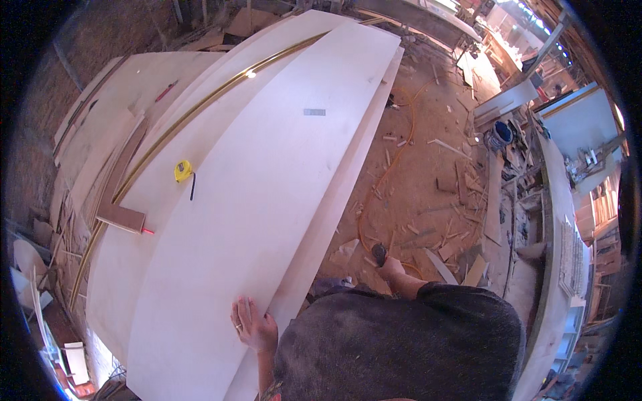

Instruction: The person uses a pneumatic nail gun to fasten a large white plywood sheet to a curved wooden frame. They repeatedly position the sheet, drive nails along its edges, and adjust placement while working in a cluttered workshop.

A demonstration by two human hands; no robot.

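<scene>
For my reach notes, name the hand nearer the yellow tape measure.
Left. The left hand rests on the white panel, below and right of the yellow tape measure in view; the right hand holds a dark tool farther off, past the panel's edge.

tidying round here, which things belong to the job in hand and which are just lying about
In use, it seems: white panel under left hand; dark tool in right hand; perhaps yellow tape measure
Lying about, apparently: wood scraps; dark bucket
</scene>
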